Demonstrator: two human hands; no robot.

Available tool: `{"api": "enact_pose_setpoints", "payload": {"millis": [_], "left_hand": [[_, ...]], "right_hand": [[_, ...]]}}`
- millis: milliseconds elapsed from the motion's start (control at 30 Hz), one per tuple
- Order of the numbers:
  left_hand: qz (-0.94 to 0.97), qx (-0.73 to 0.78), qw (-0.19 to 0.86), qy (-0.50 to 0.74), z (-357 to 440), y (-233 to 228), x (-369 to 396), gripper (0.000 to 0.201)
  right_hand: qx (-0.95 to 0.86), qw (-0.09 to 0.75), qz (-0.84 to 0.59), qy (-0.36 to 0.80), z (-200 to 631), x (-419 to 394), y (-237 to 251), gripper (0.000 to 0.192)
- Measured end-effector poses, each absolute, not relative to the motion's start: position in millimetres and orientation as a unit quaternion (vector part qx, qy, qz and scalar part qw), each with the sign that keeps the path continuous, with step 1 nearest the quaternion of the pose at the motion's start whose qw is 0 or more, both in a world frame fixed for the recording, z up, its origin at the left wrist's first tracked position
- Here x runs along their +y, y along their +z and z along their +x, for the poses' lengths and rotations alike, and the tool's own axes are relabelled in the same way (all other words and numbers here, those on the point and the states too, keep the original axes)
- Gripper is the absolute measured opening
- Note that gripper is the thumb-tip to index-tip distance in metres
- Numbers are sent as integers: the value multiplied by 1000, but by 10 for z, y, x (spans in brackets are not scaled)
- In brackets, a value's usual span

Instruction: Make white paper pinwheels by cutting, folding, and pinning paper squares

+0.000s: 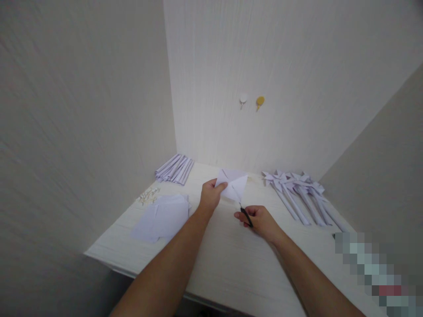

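Fingers of the left hand (209,194) pinched the near-left edge of the folded white paper square (235,184), lifting it just above the table (231,255). And the right hand (261,221) was curled tight around the black scissors (243,211), blades reaching into that square from below! Left of the square lay a stack of flat sheets (163,216), small white bits (148,196) beyond them, and folded strips (175,168) by the wall. Right of the square, paper pinwheels (299,193) lay bunched. Above it, two hooks (251,102) sat on the pale wall.
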State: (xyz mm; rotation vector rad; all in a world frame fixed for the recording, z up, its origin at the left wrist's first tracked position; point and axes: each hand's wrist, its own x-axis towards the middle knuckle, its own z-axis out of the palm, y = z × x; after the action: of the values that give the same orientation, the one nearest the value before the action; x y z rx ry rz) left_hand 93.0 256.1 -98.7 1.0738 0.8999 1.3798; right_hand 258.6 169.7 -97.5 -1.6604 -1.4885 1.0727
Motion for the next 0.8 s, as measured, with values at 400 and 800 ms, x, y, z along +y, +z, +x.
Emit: {"api": "enact_pose_setpoints", "payload": {"millis": [400, 800], "left_hand": [[417, 431, 470, 648, 882, -1008, 2615, 18], [367, 420, 489, 670, 881, -1046, 2665, 20]], "right_hand": [[-605, 305, -691, 252, 2768, 1768, -1131, 33], [-661, 211, -711, 114, 2785, 1710, -1049, 26]]}}
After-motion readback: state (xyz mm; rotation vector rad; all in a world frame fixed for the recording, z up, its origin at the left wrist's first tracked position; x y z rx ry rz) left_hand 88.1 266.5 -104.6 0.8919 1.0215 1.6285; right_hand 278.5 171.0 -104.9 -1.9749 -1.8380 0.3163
